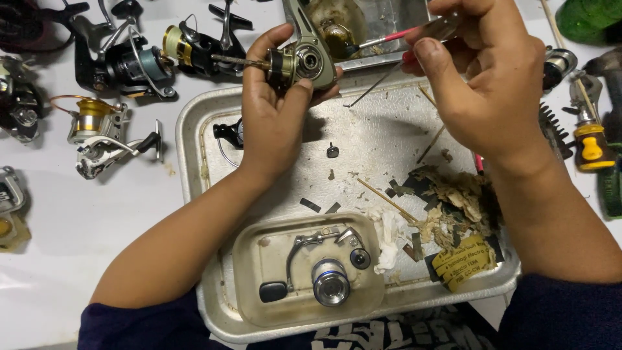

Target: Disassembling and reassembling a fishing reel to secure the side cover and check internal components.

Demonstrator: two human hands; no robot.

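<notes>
1. The left hand (275, 116) pinches a stripped reel body (304, 63) between thumb and fingers, held above the far edge of the metal tray (194, 129).
2. The right hand (483, 84), just right of the reel body, has its fingers pressed around a red-handled brush (389, 37) pointing left toward it.
3. A small plastic container (259, 259) with reel parts lies near, in the tray.
4. Whole reels (129, 61) lie far left on the table (78, 214).

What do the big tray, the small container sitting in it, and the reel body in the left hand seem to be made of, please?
Big tray: probably aluminium or steel, dull grey with a scuffed sheen. Small container: apparently clear plastic, yellowed and cloudy, its contents showing through. Reel body, held in the left hand: seemingly painted metal or hard plastic, pale greenish with a smooth gloss; which one I cannot tell.
</notes>
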